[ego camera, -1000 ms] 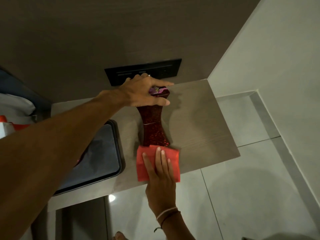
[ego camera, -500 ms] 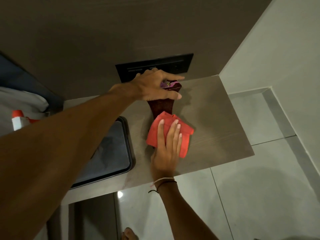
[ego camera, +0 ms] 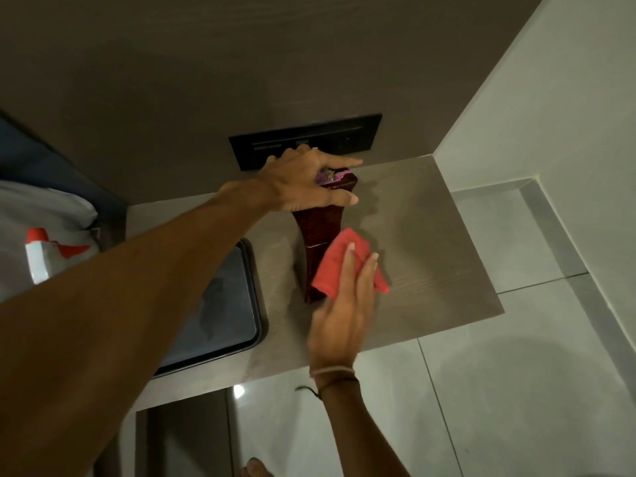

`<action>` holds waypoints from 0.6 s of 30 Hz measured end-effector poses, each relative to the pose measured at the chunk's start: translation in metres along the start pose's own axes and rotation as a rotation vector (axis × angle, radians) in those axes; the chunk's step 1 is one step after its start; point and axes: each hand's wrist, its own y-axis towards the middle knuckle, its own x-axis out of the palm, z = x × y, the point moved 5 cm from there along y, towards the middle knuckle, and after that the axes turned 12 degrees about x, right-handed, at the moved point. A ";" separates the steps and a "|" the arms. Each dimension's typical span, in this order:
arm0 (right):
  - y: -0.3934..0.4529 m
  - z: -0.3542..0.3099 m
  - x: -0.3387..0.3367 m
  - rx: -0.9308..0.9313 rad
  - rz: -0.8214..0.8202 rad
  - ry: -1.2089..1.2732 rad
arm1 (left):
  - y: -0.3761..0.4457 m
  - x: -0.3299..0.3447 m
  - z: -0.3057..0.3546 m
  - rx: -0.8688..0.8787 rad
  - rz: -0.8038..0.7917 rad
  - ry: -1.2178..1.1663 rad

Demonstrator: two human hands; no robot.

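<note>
L hand (ego camera: 303, 182) grips rim of tall dark-red glittery vase (ego camera: 318, 225), upright on grey wood table (ego camera: 430, 235). R hand (ego camera: 344, 315), fingers straight, presses red cloth (ego camera: 332, 266) vs vase's lower side. Best: brace top firmly, wipe w/ light strokes so it won't tip.

I am wearing two thin bands at the wrist of my right grip (ego camera: 339, 325): a pale thread band (ego camera: 330, 370) and a dark cord (ego camera: 339, 382) with a loose end sticking out. My left forearm (ego camera: 144, 280) and right forearm (ego camera: 358, 428) are showing bare, and my foot (ego camera: 254, 469) is going unshod.
</note>
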 end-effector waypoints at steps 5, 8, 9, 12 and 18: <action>-0.011 -0.019 0.015 -0.025 -0.027 -0.201 | 0.000 0.000 -0.003 -0.027 0.023 -0.005; -0.016 -0.018 0.017 -0.118 0.014 -0.274 | 0.000 0.000 -0.003 -0.027 0.035 0.009; -0.017 -0.016 0.019 -0.150 0.025 -0.306 | 0.000 0.000 -0.003 -0.027 0.041 0.011; -0.028 -0.013 0.026 -0.297 0.018 -0.390 | 0.000 -0.001 -0.003 -0.026 0.047 0.012; -0.047 -0.007 0.003 -0.229 0.057 0.111 | -0.003 0.002 0.001 -0.009 0.027 0.039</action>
